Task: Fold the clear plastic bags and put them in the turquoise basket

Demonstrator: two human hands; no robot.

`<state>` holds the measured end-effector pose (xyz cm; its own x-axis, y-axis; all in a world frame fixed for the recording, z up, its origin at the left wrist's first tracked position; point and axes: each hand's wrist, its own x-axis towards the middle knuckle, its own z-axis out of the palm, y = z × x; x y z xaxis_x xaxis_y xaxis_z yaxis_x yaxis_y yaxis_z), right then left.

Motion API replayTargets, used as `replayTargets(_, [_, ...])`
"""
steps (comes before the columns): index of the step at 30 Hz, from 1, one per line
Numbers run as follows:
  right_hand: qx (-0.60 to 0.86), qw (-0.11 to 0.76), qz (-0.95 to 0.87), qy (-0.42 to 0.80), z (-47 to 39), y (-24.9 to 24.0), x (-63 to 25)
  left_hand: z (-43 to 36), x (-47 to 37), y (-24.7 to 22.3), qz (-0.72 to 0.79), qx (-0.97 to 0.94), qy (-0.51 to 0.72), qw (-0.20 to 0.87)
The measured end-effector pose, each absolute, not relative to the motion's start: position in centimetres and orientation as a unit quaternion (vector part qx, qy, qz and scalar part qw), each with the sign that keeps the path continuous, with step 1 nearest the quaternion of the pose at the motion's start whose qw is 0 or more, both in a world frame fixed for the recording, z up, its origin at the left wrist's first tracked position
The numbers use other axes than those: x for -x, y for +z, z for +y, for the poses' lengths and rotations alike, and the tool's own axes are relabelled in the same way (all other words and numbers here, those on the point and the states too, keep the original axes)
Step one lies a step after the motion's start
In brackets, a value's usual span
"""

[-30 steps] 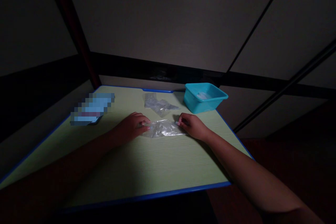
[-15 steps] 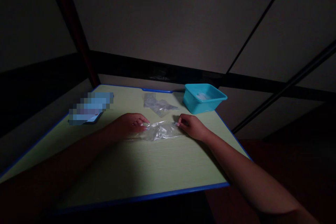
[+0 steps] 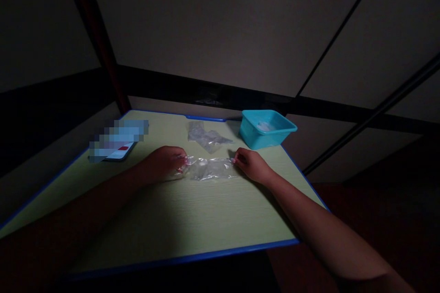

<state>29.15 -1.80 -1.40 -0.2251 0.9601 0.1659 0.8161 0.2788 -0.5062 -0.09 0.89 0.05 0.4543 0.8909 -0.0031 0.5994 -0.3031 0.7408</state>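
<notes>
A clear plastic bag (image 3: 212, 169) stretches between my two hands, low over the middle of the table. My left hand (image 3: 168, 163) is closed on its left end, fingers curled and partly in shadow. At the other end, my right hand (image 3: 251, 165) pinches the upper right corner between thumb and fingers. Just beyond the bag lie more crumpled clear plastic bags (image 3: 208, 137), flat on the table and touched by neither hand.
The pale green table (image 3: 213, 219) has a blue edge. A turquoise basin (image 3: 266, 138) with whitish contents stands at the back right. A phone (image 3: 118, 152), partly pixelated, lies at the left. Panelled walls (image 3: 213, 27) rise behind.
My left hand has closed on the bag's left end and shifted slightly left. The bag now looks straighter and tauter. My right hand has barely moved.
</notes>
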Motion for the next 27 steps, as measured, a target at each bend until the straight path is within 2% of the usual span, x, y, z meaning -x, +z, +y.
replayTargets(6, [0.634, 0.179, -0.745, 0.105, -1.9, -1.0, -28.9, 0.7, -0.3, -0.5, 0.466, -0.789, 0.232, 0.326])
replayTargets(16, [0.667, 0.167, -0.723, 0.071, -2.2, -0.8, -29.0, 0.7, -0.7, -0.7, 0.472, -0.781, 0.242, 0.330])
replayTargets(27, [0.713, 0.061, -0.698, -0.005, -2.8, 0.2, -28.6, 1.1, -0.6, -1.1, 0.473, -0.791, 0.224, 0.316])
